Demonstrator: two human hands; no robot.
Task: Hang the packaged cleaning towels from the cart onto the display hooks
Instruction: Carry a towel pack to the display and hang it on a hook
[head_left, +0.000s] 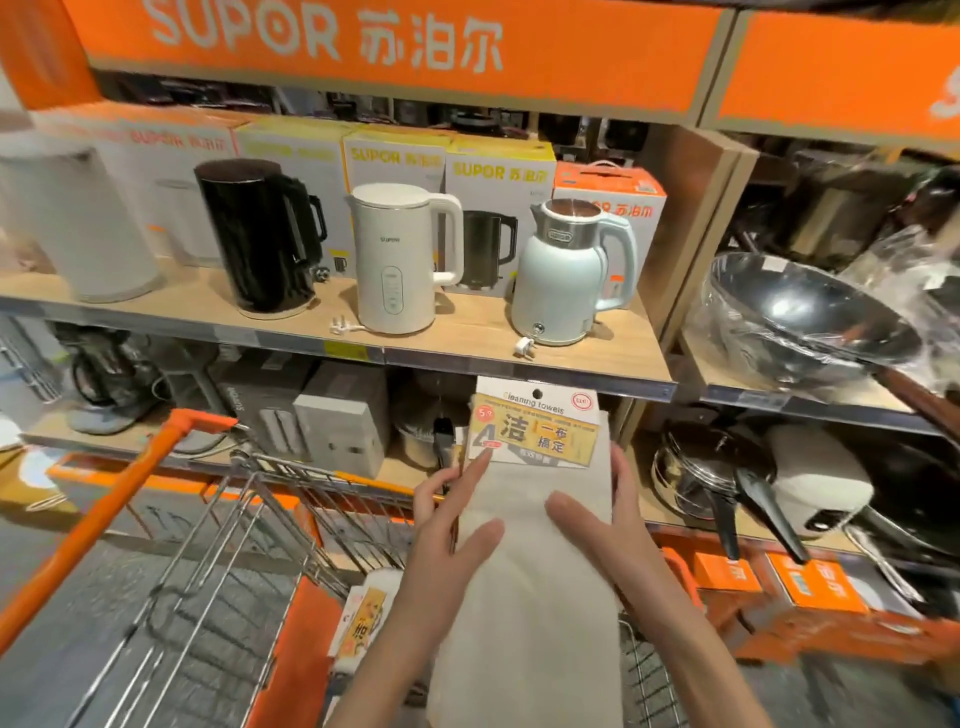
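At far left, on the wooden shelf (467, 332), we see a blurred white kettle (83, 228), then a black kettle (260, 234) in front of white Supor boxes (498, 176). Below them the orange cart handle (104, 514) slants down across the wire cart (218, 571), which fills the lower left. Further right on the shelf stand a cream kettle (397, 260) with its plug lying beside the base, and a pale green kettle (566, 275) near the shelf's right end.

Inside the cart, just left of our left forearm, lies another towel pack (363, 618) with a yellow label, partly hidden.

At centre we hold the towel pack (535, 545) upright under the shelf edge. Its card header (535, 421) reads "cleaning towels" and its hang hole sits just below the shelf edge; we cannot tell whether a hook passes through it. The grey cloth hangs down from the header over the cart. Our left hand (452, 519) lies on the cloth's left side, fingers straight and spread, the forefinger tip touching the header's lower left corner and the thumb flat on the cloth. Our right hand (608, 514) lies on the right side, fingers straight along the cloth's right edge, thumb resting across the front. Neither hand curls round the pack.

To the right, past a wooden upright, a steel wok (800, 322) in plastic wrap sits on the next shelf, with black-handled pans (727, 483) below it and orange boxes (795, 592) at floor level.
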